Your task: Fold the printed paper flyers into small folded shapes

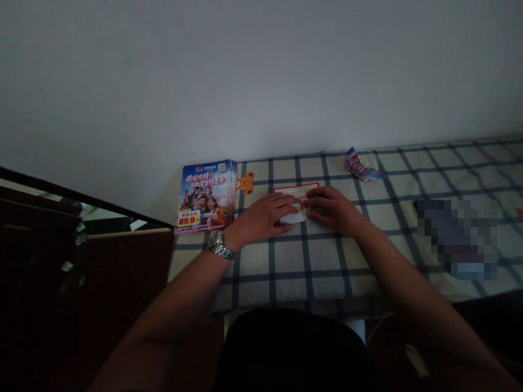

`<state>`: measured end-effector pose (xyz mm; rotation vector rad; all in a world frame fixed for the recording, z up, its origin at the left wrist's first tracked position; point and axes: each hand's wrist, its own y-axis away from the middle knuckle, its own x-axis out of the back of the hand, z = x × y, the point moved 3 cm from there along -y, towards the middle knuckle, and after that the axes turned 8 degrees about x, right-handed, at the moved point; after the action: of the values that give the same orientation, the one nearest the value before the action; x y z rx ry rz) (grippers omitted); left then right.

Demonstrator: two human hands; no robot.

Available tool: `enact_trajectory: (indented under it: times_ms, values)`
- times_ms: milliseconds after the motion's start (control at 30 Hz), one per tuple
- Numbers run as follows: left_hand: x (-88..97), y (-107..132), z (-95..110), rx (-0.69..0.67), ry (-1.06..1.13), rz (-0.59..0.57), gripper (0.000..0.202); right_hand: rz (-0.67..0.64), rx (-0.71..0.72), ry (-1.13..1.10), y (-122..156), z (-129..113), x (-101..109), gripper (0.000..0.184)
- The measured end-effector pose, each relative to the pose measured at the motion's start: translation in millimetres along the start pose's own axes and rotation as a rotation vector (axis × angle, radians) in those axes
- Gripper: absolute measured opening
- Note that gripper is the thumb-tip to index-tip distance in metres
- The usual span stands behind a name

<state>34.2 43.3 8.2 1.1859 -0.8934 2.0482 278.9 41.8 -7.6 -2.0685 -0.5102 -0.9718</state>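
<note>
A paper leaflet (296, 190) with a red border and lines of print lies on the checked cloth, its lower part a plain pale flap that looks folded or bent. From the left, my left hand (273, 215) rests over it, fingers spread and lying across the paper. My right hand (333, 210) touches its right side, fingers slightly bent and apart, palm down. Both sets of fingertips nearly meet at the middle of the sheet and hide part of it. A metal wristwatch (221, 245) is on my left wrist.
A stack of blue-and-pink printed flyers (206, 198) lies at the left end of the checked cloth (253, 277). A crumpled or folded flyer (362, 167) is near the wall (261, 81). At right, a dark item (453, 239) is blurred out. Dark furniture (114, 283) stands left.
</note>
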Motion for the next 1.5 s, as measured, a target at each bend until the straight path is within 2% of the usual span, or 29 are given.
enact_trajectory:
  times_ms: [467, 700, 1033, 1300, 1500]
  values:
    - [5.3, 4.6, -8.0, 0.010, -0.047, -0.019, 0.024, -0.062, 0.054, 0.071, 0.7, -4.6, 1.4, 0.028]
    - [6.4, 4.8, -6.3, 0.010, -0.059, 0.005, 0.022, -0.087, 0.087, -0.027, 4.5, -6.7, 0.8, 0.023]
    - [0.1, 0.3, -9.0, 0.007, -0.033, 0.057, 0.023, -0.078, 0.072, -0.050, 3.6, -8.4, 1.9, 0.024]
    - [3.4, 2.7, -3.6, -0.009, -0.017, 0.003, 0.023, -0.079, 0.076, -0.031, 3.3, -6.8, 0.5, 0.019]
    - [5.6, 3.5, -0.5, -0.001, 0.035, -0.019, 0.022, -0.066, 0.061, -0.047, 3.0, -6.5, -0.6, 0.032]
